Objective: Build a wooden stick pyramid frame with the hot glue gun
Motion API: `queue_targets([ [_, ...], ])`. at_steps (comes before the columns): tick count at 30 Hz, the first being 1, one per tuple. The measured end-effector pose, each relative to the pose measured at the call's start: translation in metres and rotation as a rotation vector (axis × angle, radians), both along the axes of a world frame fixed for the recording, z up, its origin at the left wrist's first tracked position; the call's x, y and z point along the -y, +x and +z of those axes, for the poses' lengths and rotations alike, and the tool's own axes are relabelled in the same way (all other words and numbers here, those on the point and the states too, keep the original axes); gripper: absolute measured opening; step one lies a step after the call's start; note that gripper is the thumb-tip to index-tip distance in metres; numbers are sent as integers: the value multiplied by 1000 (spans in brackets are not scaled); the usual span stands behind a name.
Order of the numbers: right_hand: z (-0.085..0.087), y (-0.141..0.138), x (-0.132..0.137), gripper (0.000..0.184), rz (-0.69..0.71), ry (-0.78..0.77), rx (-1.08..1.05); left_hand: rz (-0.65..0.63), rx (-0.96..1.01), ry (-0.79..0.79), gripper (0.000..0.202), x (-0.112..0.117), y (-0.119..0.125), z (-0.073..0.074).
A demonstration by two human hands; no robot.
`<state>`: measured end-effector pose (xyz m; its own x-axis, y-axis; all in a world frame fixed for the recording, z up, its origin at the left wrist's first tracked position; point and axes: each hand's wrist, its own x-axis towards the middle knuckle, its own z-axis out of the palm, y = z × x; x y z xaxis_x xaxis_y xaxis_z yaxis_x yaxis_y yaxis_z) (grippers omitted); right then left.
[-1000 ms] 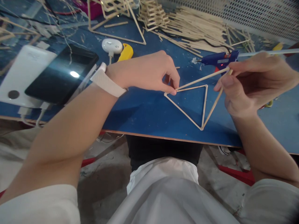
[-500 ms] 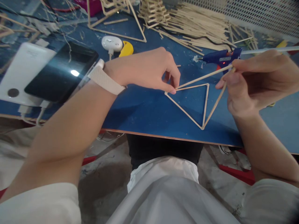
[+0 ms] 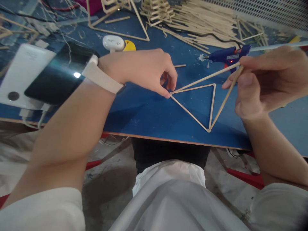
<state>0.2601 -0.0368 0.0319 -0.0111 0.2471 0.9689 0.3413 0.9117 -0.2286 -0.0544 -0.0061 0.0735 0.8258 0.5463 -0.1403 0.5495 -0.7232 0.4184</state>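
A triangle of thin wooden sticks (image 3: 189, 113) lies on the blue tabletop. Two more sticks rise from its corners and meet in my right hand. My left hand (image 3: 160, 72) pinches the lower end of one raised stick (image 3: 207, 78) at the triangle's left corner. High on the right, my right hand (image 3: 271, 77) grips the meeting ends of that stick and the other raised stick (image 3: 223, 102), whose foot stands at the near corner. Just behind my right fingers lies a blue glue gun (image 3: 222, 55) with a red light lit.
A heap of loose sticks (image 3: 202, 22) and a stacked stick tower (image 3: 157, 11) are at the back. A larger stick frame (image 3: 117, 33) stands back left. A phone (image 3: 57, 75), a white device (image 3: 26, 77) and a white earbud case (image 3: 113, 42) are on the left.
My left hand has slid left along the raised stick to its lower end, which now meets the triangle's left corner. My right hand still holds the upper ends, nearly unmoved.
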Motion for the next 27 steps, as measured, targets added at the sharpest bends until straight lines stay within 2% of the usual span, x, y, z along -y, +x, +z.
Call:
queue_targets([
  [3, 4, 4, 11, 37, -53, -101, 47, 0, -20, -4, 26, 2, 1, 0],
  [5, 7, 6, 18, 44, -143, -256, 102, 2, -27, -10, 26, 2, 1, 1],
  [8, 10, 7, 26, 47, -189, -209, 59, 2, -24, -19, 24, 3, 0, 3],
  [14, 15, 8, 39, 27, -107, -248, 134, 9, -28, -38, 19, 1, -2, 2],
  [17, 13, 9, 37, 30, -133, -279, 157, 20, -15, -32, 21, -1, -2, 0],
  [20, 7, 8, 24, 38, -136, -171, 93, -6, 23, -22, 25, -1, -3, 0],
  [23, 3, 8, 12, 34, -88, -41, 52, 7, 18, -33, 23, 1, -3, 3],
  [27, 3, 9, 9, 30, -98, -42, 80, 16, 3, -65, 24, -3, -5, 2],
])
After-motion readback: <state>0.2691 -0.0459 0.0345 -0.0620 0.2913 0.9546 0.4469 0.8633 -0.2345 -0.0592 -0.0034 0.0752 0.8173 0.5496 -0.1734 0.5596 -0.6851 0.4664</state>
